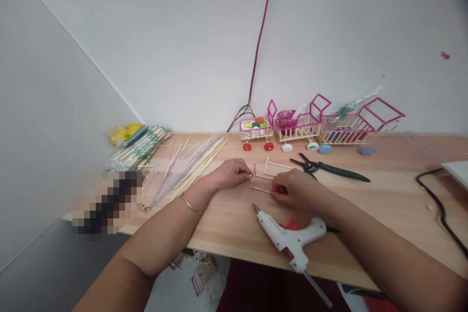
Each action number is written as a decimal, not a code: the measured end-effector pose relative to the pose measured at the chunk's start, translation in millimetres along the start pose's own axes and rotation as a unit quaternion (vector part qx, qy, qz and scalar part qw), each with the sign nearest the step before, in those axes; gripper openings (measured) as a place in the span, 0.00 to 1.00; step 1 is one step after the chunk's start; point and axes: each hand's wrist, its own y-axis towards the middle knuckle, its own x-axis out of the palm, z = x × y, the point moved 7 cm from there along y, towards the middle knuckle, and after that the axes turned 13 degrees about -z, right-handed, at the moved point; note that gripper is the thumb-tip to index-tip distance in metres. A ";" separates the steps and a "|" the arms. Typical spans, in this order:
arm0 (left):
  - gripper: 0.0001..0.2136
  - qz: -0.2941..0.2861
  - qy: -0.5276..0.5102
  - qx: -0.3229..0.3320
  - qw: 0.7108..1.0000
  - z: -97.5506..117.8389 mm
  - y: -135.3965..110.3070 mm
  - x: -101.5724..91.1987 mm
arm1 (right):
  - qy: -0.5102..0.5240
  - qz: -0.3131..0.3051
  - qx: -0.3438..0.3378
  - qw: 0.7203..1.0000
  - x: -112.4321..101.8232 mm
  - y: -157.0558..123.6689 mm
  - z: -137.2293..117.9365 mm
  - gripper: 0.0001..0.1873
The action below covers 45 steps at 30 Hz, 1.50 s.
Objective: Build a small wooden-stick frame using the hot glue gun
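My left hand pinches at the left end of a small frame of thin wooden sticks, where a short stick stands upright. The other side of this frame is held by my right hand, with its fingers curled and partly hiding the sticks. Just behind, a second piece of joined sticks lies on the table. In front of my hands rests a white hot glue gun with a red trigger, its nozzle toward the frame. A glue stick pokes out of its rear, past the table edge.
Loose wooden sticks and translucent glue sticks lie left. Beyond them are bagged sticks and a yellow packet. Green-handled pliers lie right. Three small stick carts with bottle-cap wheels line the wall. A black cable runs far right.
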 end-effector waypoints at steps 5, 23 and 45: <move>0.09 0.000 0.013 0.015 1.000 1.6 0.5 0.6 | -0.008 0.010 0.009 1.000 0.2 0.2 1.1 0.08; 0.09 0.036 -0.011 -0.031 0.999 -3.7 -5.5 -11.0 | 0.000 0.055 0.021 0.998 -5.0 4.9 3.2 0.10; 0.09 0.033 0.008 -0.027 0.999 3.4 -5.7 -10.2 | -0.017 0.074 0.133 0.988 -15.8 -3.6 36.3 0.12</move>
